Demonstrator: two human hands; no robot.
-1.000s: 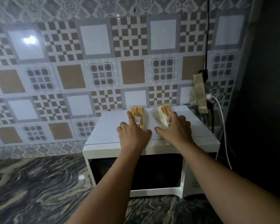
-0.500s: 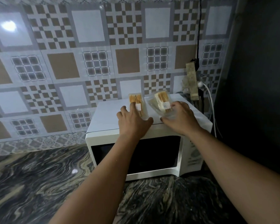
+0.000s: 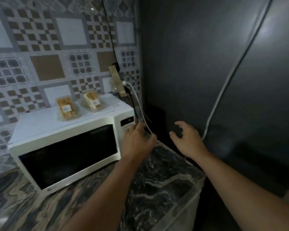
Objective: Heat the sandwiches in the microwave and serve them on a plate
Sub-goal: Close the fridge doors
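Though light, the wrapped sandwiches (image 3: 68, 108) on the microwave (image 3: 45, 124) top's back edge seem soft, slippery; lift by sides. Both hands, left hand (image 3: 138, 142) and right hand (image 3: 187, 139), spread, holding nothing.

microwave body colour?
White, with a dark glass door; the microwave shows clearly in the head view.

Two wrapped sandwiches (image 3: 67, 108) (image 3: 91, 101) atop a white microwave (image 3: 40, 130), door shut, on a marbled counter (image 3: 157, 177). Left hand (image 3: 138, 142) at the control panel (image 3: 126, 126). Right hand (image 3: 187, 139) in the air, fingers loosely spread.
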